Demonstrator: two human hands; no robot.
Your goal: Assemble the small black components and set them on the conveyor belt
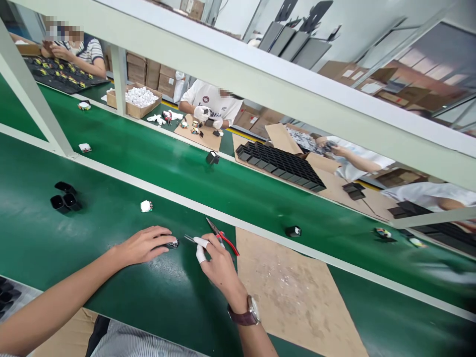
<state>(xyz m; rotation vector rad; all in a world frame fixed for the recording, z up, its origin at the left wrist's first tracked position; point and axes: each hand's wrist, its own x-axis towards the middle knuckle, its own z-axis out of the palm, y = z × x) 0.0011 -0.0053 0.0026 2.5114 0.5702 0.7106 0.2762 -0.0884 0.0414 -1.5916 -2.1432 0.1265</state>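
Observation:
My left hand rests on the green bench, its fingers curled over a small black part with a pale patch and what looks like circuitry. Most of that part is hidden under the fingers. In my right hand, with white finger cots on the thumb and forefinger, a pair of metal tweezers points left toward the black part, a short gap away. Needle-nose pliers with red handles lie just beyond the right hand. A small white-topped component sits farther back, above my left hand.
Three black housings stand at left. A stained cardboard sheet lies right of my right hand. Beyond a pale rail, a green conveyor belt carries scattered parts, including a black housing. Several co-workers sit opposite, beneath a white overhead shelf beam.

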